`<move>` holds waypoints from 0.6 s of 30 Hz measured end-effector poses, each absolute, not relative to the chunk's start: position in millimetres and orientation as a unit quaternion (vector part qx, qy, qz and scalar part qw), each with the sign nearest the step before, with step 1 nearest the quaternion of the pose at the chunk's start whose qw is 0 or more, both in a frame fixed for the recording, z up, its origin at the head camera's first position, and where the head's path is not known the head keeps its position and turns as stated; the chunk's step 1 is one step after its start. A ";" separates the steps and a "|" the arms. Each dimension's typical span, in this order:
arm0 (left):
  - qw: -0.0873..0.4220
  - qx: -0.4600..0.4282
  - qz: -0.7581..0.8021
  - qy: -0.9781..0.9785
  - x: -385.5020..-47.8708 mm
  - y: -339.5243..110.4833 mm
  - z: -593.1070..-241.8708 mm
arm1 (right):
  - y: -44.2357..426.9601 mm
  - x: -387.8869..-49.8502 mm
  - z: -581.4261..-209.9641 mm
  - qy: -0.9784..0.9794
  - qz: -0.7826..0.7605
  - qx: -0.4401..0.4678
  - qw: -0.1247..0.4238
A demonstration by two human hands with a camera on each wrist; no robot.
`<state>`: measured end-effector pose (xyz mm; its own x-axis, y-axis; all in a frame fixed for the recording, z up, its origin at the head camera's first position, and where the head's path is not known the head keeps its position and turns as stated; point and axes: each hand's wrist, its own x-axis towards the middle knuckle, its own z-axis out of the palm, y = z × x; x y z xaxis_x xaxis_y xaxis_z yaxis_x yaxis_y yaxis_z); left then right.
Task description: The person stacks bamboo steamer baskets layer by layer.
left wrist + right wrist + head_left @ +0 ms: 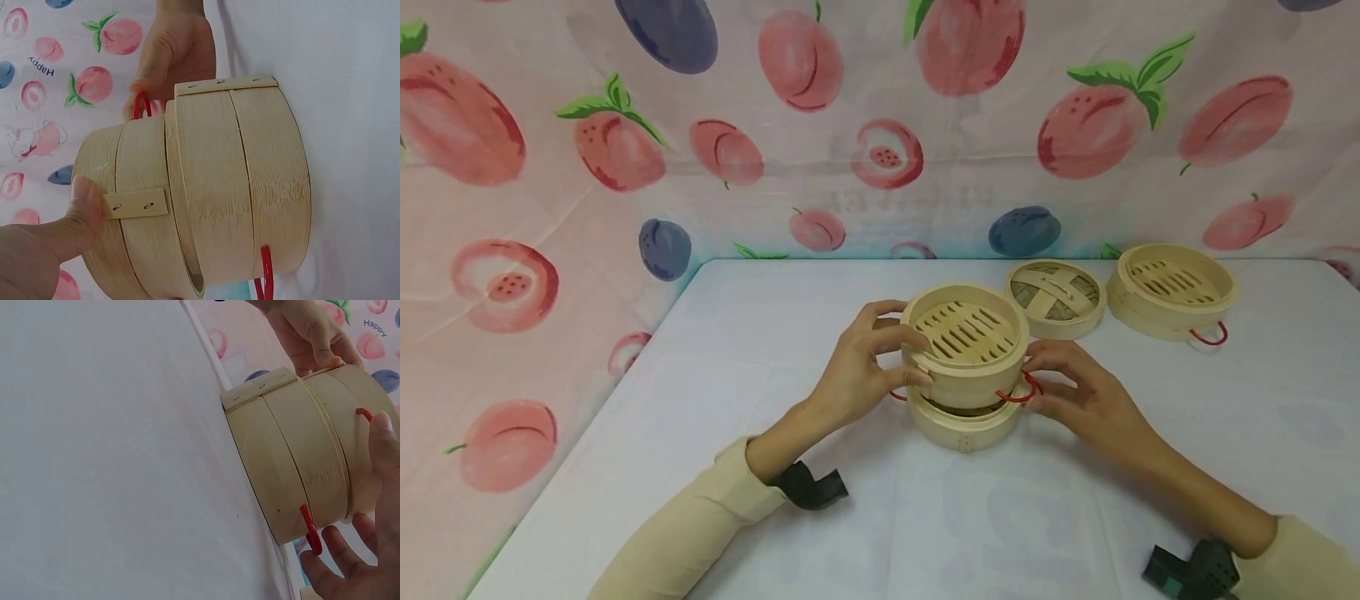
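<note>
A round bamboo steamer basket with a slatted floor sits slightly tilted on top of a lower steamer basket; a dark gap shows between them at the front. My left hand grips the upper one at its left side, thumb on the outer wall and fingers over the rim. At the other side, my right hand holds the upper basket beside its red handle, thumb and fingers curled at the wall. Another red handle sticks out from the lower basket. The lower basket's inside is mostly hidden.
Behind the stack to the right lies a woven bamboo lid. Beside it stands another steamer basket with a red handle. A white cloth covers the table, and a fruit-print curtain hangs along its back and left.
</note>
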<state>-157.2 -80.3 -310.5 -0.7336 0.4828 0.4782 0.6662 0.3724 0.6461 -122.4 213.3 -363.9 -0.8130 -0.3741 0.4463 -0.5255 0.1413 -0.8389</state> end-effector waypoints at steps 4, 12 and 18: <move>0.106 -0.350 -0.438 -0.821 -154.9 -79.8 -310.8 | 213.0 -119.9 -364.2 -0.744 0.587 0.310 0.074; 0.108 -0.343 -0.457 -0.813 -148.6 -77.4 -311.2 | 214.3 -117.2 -365.4 -0.729 0.607 0.309 0.064; 0.113 -0.342 -0.463 -0.810 -144.6 -75.2 -312.2 | 216.6 -115.4 -366.7 -0.717 0.620 0.314 0.064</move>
